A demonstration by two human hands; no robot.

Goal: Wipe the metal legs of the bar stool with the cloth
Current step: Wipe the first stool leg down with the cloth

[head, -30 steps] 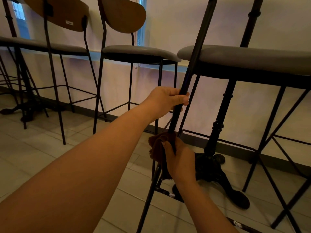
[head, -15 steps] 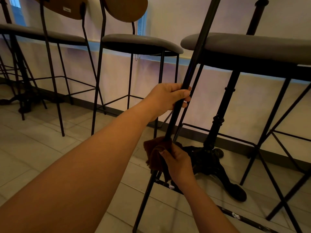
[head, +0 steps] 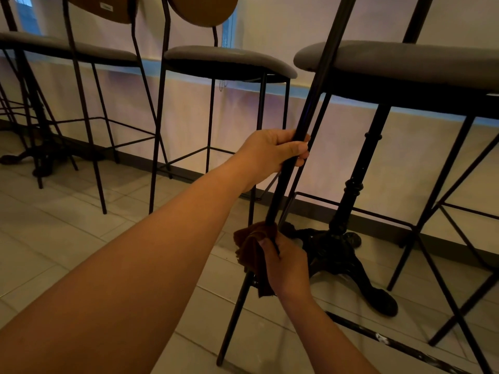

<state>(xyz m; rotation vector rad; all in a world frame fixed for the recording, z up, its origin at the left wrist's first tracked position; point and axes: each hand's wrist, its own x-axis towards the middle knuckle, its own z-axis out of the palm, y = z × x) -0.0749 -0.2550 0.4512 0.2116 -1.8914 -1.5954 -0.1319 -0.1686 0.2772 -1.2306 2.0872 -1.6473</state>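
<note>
Nearest, at lower centre of the frame, the right hand clamps a brown cloth around a thin black metal leg, fingers curled tight on it. That leg's long axis runs diagonally, its foot at the tiled floor low in the frame, rising to the upper right. Higher on it, mid-frame, the left hand grips the bare leg, thumb and fingers wrapped round. Beyond, a grey stool seat at upper right, an ornate black table base beneath, and more stools at upper left.
</note>
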